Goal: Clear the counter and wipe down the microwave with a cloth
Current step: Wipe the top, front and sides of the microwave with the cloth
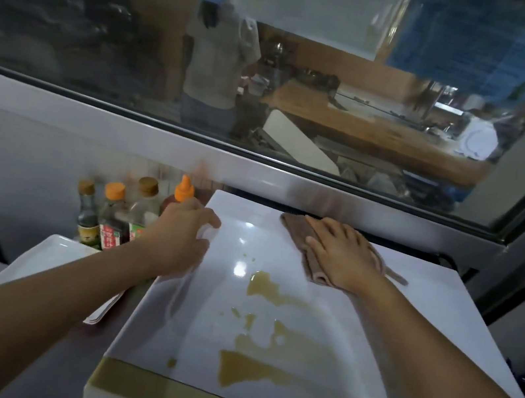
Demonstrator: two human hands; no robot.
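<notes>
The white top of the microwave (pixel 318 333) fills the lower middle and carries several yellowish-brown spill patches (pixel 251 369). My right hand (pixel 339 251) lies flat, fingers straight, pressing a brown cloth (pixel 296 236) onto the far part of that top. My left hand (pixel 184 232) rests at the microwave's left edge with fingers curved; something small and white shows under its fingers, too blurred to name.
Several sauce bottles (pixel 112 218), one with an orange nozzle cap (pixel 184 191), stand left of the microwave. White trays (pixel 45 263) are stacked on the counter in front of them. A steel ledge and glass window (pixel 271 96) rise behind; a dark gap lies to the right.
</notes>
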